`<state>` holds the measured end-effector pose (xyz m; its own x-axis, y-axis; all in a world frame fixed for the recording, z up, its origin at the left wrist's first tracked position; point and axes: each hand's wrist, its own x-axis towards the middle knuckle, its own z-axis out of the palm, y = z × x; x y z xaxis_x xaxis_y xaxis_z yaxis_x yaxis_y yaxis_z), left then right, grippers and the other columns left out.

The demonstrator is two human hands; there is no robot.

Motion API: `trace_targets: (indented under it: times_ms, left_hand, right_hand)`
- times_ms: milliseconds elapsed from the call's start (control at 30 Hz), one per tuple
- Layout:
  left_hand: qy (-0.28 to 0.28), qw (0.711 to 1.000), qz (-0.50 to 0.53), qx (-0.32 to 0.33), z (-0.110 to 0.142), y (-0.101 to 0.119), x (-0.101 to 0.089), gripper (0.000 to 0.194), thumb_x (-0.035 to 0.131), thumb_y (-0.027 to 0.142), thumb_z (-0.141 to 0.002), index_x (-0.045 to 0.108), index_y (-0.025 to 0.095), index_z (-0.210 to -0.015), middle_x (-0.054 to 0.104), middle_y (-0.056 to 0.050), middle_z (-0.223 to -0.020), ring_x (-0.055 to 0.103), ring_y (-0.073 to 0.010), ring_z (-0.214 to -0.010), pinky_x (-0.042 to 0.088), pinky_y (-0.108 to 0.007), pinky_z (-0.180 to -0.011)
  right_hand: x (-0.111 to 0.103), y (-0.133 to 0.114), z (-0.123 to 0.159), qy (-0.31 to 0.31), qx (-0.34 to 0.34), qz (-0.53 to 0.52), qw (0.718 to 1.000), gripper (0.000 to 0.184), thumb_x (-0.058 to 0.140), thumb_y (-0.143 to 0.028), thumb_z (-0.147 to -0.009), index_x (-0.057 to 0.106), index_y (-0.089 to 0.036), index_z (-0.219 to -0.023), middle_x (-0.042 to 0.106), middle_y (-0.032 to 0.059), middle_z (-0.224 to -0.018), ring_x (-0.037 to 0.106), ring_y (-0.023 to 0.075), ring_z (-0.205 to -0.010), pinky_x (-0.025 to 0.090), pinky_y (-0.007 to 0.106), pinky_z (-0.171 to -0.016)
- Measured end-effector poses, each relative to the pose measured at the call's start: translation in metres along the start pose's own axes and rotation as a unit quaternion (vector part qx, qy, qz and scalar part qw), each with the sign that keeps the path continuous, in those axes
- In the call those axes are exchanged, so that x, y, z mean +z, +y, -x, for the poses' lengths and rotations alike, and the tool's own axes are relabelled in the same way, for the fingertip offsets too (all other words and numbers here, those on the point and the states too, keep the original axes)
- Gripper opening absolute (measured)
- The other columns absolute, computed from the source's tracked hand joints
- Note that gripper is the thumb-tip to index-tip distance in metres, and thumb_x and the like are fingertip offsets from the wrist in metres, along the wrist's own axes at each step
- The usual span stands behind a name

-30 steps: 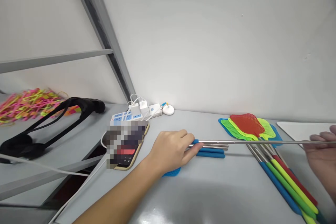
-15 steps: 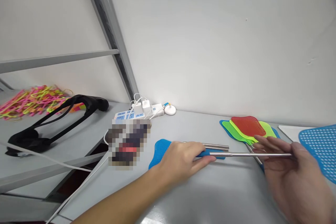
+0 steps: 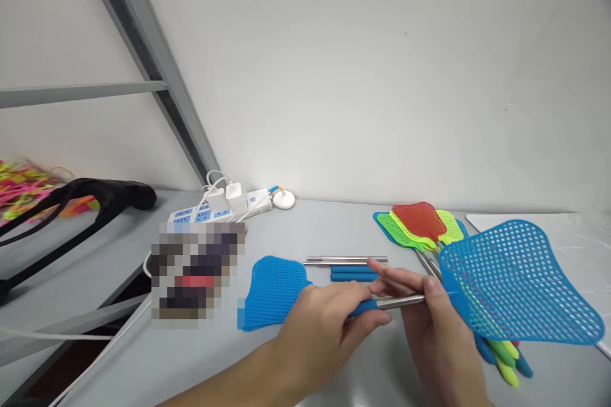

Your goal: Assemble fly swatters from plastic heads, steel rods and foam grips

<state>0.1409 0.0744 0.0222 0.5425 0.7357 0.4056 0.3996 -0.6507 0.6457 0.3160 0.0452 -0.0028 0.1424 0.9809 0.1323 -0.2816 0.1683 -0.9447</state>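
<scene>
I hold a blue fly swatter (image 3: 518, 281) across my front, above the grey table (image 3: 334, 229). My left hand (image 3: 329, 321) grips its blue handle. My right hand (image 3: 432, 324) pinches the short metal rod just before the mesh head, which sticks out to the right. The two hands nearly touch. Behind my left hand another blue swatter head (image 3: 273, 290) lies flat, with loose metal rods and blue handles (image 3: 353, 267) beside it.
A fanned stack of red, green, yellow and blue swatters (image 3: 420, 226) lies at the right, partly under the held head. A power strip with chargers (image 3: 217, 206), a blurred phone (image 3: 195, 270), a black strap (image 3: 71, 203) and coloured rubber bands (image 3: 19, 178) lie left.
My right hand has slid left along the long metal rod toward my left hand. The rod is now short and the blue mesh head has come into view.
</scene>
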Motion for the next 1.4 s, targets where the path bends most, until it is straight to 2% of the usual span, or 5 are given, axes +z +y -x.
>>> trace_targets:
  times_ms: [333, 533, 867, 1033, 1400]
  left_hand:
    - [-0.104, 0.979, 0.146, -0.098, 0.002, 0.017, 0.006, 0.025, 0.041, 0.029, -0.100, 0.051, 0.021, -0.121, 0.069, -0.004, -0.097, 0.065, -0.0172, -0.082, 0.048, -0.029, -0.072]
    - [-0.133, 0.990, 0.035, 0.043, 0.000, 0.012, 0.004, 0.038, 0.051, 0.024, -0.093, 0.051, 0.024, -0.131, 0.061, -0.008, -0.123, 0.054, -0.0248, -0.111, 0.045, -0.039, -0.093]
    - [-0.096, 0.978, -0.180, 0.046, -0.011, -0.005, -0.014, 0.023, 0.041, 0.021, -0.098, 0.065, 0.021, -0.096, 0.062, -0.005, -0.094, 0.050, -0.0231, -0.091, 0.041, -0.042, -0.080]
    - [-0.119, 0.955, -0.270, 0.006, -0.013, -0.012, -0.016, 0.021, 0.043, 0.024, -0.098, 0.063, 0.021, -0.094, 0.061, -0.005, -0.094, 0.049, -0.0250, -0.092, 0.038, -0.042, -0.075]
    - [-0.127, 0.937, -0.324, -0.022, -0.015, -0.018, -0.015, 0.019, 0.046, 0.026, -0.097, 0.064, 0.021, -0.094, 0.058, -0.006, -0.098, 0.048, -0.0258, -0.091, 0.037, -0.040, -0.074]
  right_hand:
    - [0.017, -0.008, 0.006, -0.052, 0.013, 0.073, 0.996, 0.028, 0.042, -0.047, -0.099, 0.061, -0.028, -0.109, 0.068, 0.0050, -0.114, 0.063, 0.0200, -0.105, 0.049, 0.035, -0.093]
    - [-0.007, -0.032, -0.008, -0.057, -0.081, 0.233, 0.967, 0.032, 0.040, -0.044, -0.100, 0.060, -0.022, -0.086, 0.064, 0.0013, -0.073, 0.060, 0.0163, -0.071, 0.048, 0.029, -0.071]
    - [-0.087, -0.084, -0.050, 0.098, -0.082, 0.665, 0.736, 0.032, 0.045, -0.049, -0.093, 0.066, -0.025, -0.097, 0.059, -0.0001, -0.062, 0.051, 0.0185, -0.053, 0.036, 0.030, -0.052]
    - [-0.094, -0.066, -0.053, 0.071, -0.029, 0.712, 0.698, 0.042, 0.040, -0.038, -0.094, 0.052, -0.020, -0.130, 0.066, 0.0044, -0.075, 0.061, 0.0234, -0.064, 0.040, 0.031, -0.055]
    - [-0.086, -0.055, -0.065, 0.045, -0.013, 0.745, 0.665, 0.035, 0.045, -0.027, -0.090, 0.058, -0.020, -0.122, 0.066, 0.0067, -0.082, 0.061, 0.0235, -0.065, 0.036, 0.031, -0.053]
